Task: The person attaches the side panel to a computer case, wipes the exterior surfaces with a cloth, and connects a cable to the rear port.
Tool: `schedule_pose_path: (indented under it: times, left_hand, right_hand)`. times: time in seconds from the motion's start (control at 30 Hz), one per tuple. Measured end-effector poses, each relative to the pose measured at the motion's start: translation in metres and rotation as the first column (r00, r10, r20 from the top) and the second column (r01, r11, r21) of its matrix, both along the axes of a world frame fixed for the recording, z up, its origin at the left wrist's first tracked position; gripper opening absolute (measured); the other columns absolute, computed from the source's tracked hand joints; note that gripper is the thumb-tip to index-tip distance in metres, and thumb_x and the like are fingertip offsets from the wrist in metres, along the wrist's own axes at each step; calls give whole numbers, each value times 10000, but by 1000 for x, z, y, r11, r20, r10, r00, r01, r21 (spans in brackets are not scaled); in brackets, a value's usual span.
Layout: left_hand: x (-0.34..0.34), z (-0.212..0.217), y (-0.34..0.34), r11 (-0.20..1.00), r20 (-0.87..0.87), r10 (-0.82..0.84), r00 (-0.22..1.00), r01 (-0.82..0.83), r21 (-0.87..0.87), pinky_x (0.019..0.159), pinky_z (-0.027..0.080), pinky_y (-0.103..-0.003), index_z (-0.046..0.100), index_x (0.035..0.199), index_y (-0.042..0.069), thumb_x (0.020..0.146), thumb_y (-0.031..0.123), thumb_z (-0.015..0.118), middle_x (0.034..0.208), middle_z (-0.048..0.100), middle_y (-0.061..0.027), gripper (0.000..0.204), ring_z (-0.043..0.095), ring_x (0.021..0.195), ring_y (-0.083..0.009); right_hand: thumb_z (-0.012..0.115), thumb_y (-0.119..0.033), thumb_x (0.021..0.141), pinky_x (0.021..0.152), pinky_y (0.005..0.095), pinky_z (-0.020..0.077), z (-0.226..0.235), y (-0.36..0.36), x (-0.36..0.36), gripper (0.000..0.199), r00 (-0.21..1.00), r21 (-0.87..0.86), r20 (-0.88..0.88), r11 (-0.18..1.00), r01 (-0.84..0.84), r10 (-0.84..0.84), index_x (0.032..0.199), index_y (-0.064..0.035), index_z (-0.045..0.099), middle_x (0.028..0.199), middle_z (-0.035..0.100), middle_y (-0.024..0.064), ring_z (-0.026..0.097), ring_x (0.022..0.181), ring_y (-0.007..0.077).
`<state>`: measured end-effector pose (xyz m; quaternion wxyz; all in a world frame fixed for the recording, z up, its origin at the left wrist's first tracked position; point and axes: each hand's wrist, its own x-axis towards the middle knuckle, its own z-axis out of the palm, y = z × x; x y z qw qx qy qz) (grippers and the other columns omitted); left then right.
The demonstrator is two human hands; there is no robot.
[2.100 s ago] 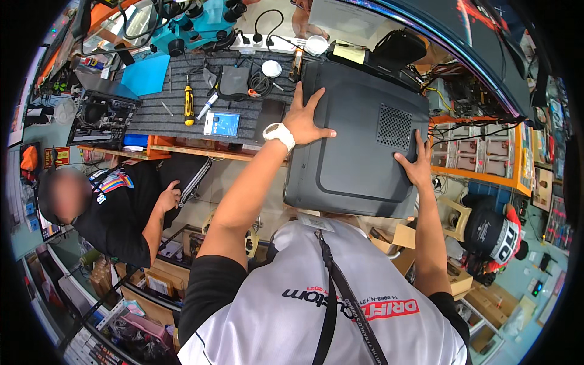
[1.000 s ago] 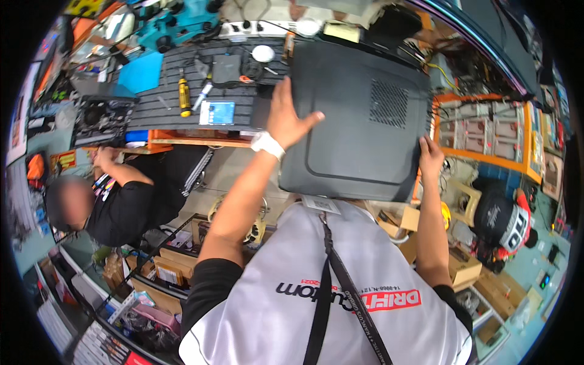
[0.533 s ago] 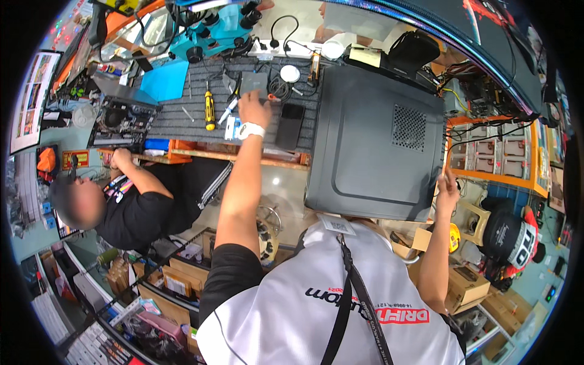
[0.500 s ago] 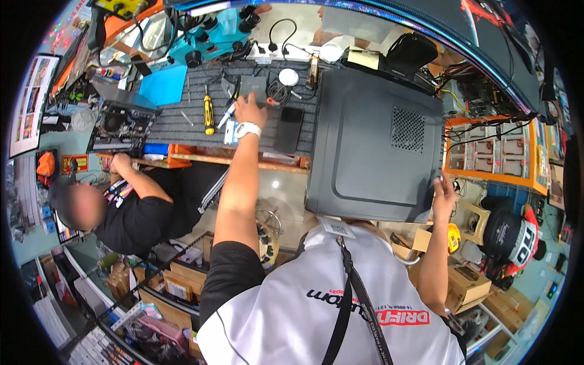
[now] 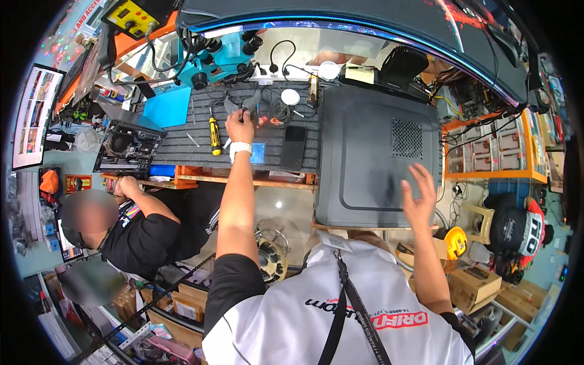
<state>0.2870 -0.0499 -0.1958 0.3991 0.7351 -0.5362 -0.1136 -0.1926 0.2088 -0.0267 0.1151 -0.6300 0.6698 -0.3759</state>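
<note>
At the middle of the bench, my left hand (image 5: 240, 126) is closed on a thin dark grey piece, perhaps a cloth (image 5: 252, 101), which looks bent up. My fingers partly hide it. To the left of this hand lies a yellow and black screwdriver (image 5: 215, 136); near my wrist is a small blue packet (image 5: 258, 153), and a black phone (image 5: 294, 148) lies to the right. My right hand (image 5: 420, 196) is open with spread fingers, over the near right part of a large black computer case (image 5: 365, 182) lying flat. It holds nothing.
An opened computer (image 5: 128, 143) stands at the left, before a seated person (image 5: 146, 225). A teal microscope (image 5: 225, 58) is at the back, beside a blue sheet (image 5: 167, 104). Coiled cable (image 5: 281, 112) and a round white lid (image 5: 291, 97) lie beyond the phone. A stool (image 5: 272, 258) stands below the bench.
My left hand has closed on the grey piece, which lay flat and now looks bent. My right hand has left the case's right edge and moved left over its top.
</note>
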Motion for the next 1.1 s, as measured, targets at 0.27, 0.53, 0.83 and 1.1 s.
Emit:
schedule_pose_path:
  times: [0.27, 0.53, 0.83, 1.1]
  left_hand:
    - [-155, 149, 146, 749, 355, -503, 788, 602, -275, 901, 453, -463, 731, 1082, 126, 915, 127, 741, 1113, 736, -33, 167, 638, 989, -270]
    - [-173, 124, 70, 760, -223, -636, 738, 551, -344, 1004, 521, -472, 742, 1207, 23, 921, 212, 806, 1149, 768, -147, 349, 707, 1097, -348]
    - [-207, 6, -219, 679, 172, -731, 660, 679, 279, 1228, 447, -462, 552, 1516, -56, 791, 398, 907, 1520, 608, -289, 926, 560, 1445, -416]
    - [-252, 14, -236, 650, 421, -727, 542, 349, 675, 1020, 606, -485, 659, 1390, 27, 698, 650, 920, 1354, 754, -172, 967, 740, 1230, -354]
  right_hand:
    - [623, -474, 1106, 1169, 474, 504, -14, -81, 134, 681, -72, 43, 993, 870, -492, -90, 1619, -72, 427, 1553, 578, 147, 589, 1405, 276]
    - [654, -373, 1083, 1140, 464, 499, -6, -74, 65, 434, -218, 248, 935, 954, -168, -282, 1401, -79, 642, 1381, 707, 83, 663, 1294, 265]
    - [584, -18, 965, 1177, 443, 484, 24, -5, -19, 592, 235, 218, 923, 916, 337, -306, 1555, -24, 546, 1452, 672, 118, 656, 1336, 267]
    - [667, 40, 908, 982, 294, 535, 1, -8, -54, 614, 234, 518, 783, 813, 266, -576, 1507, -30, 555, 1259, 710, 70, 690, 1107, 160]
